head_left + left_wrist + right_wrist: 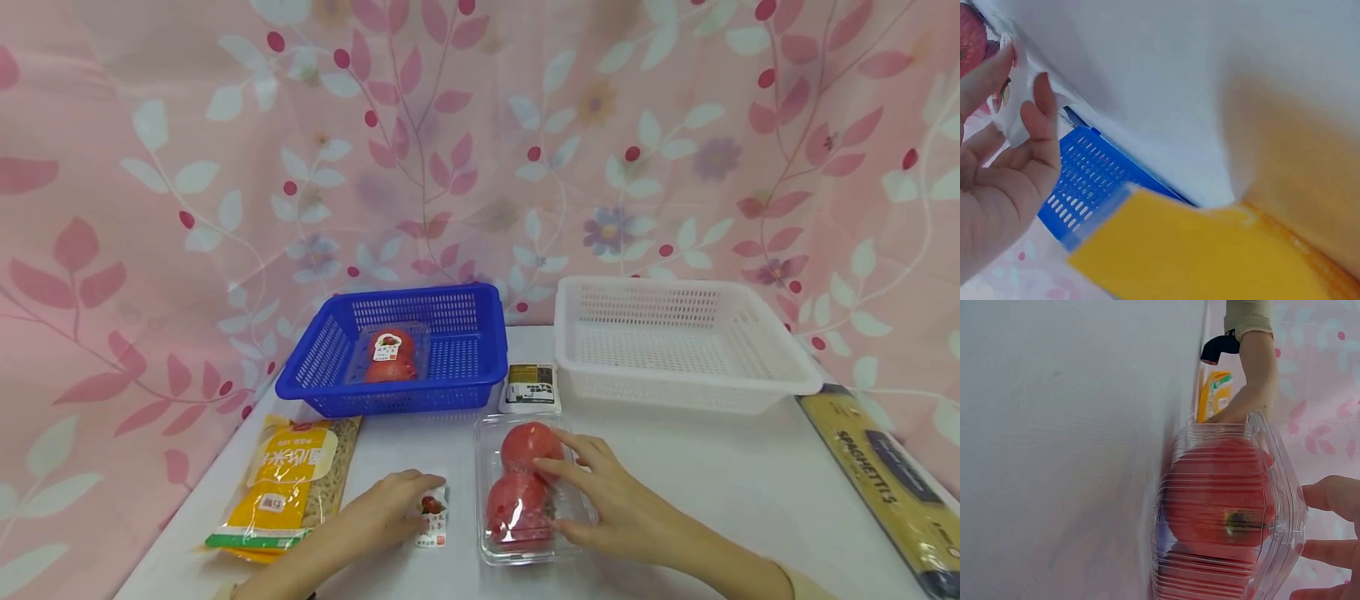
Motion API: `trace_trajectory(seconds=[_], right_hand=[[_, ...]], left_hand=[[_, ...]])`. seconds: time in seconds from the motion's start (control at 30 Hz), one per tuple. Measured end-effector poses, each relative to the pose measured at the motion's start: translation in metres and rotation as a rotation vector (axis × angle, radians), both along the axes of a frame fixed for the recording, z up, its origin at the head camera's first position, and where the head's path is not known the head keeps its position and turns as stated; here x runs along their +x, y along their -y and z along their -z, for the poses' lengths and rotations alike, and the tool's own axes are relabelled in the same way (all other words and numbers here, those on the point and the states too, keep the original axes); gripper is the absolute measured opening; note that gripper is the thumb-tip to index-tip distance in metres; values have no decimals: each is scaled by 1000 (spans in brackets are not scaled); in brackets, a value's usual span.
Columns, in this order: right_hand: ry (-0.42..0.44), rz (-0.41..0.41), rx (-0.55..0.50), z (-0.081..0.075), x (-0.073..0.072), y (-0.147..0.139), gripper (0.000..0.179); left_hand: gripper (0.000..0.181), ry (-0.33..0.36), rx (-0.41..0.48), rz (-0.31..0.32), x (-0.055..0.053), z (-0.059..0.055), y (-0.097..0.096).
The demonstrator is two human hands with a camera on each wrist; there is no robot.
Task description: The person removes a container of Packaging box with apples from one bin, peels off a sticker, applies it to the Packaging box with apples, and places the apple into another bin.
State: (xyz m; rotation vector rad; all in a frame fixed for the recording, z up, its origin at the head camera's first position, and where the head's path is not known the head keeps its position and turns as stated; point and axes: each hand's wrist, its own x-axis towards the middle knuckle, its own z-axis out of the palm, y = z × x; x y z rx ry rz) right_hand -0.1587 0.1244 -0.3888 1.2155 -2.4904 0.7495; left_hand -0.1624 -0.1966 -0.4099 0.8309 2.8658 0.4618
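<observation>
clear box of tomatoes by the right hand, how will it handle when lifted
The clear box would probably flex if squeezed, as it looks thin and ribbed. The tomatoes might shift inside, since gaps show around them. Its glossy surface could be slightly slippery.

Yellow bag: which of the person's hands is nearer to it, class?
Left. The left hand is just right of the yellow bag, holding a white label; the right hand is farther right, touching the clear tomato box.

Left hand (386, 510): left of centre, near side, thumb and fingers in a pinch. Right hand (611, 502): right of centre, fingers spread. Left forearm (303, 565) angles in from near left, right forearm (708, 552) from near right.
</observation>
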Motion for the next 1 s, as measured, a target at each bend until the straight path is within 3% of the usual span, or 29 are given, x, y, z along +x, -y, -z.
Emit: trace_trajectory(seconds=[0.13, 0.23, 0.43, 0.6, 0.77, 1.0], right_hand=[[-62, -33, -24, 0, 0, 1, 62], [-51, -46, -25, -1, 0, 1, 63], [-81, -78, -61, -5, -1, 6, 61], [-66, -85, -107, -16, -2, 13, 54], [-70, -73, -179, -33, -4, 20, 47], [-183, -131, -311, -50, -7, 30, 35]], left_hand=[[36, -67, 103, 46, 0, -2, 0], [44, -132, 173, 17, -1, -12, 3], [52, -364, 268, -92, -6, -52, 4], [46, -414, 339, -129, 0, -77, -10], [34, -404, 451, -31, 6, -90, -32], [30, -429, 540, 138, 8, -96, -57]])
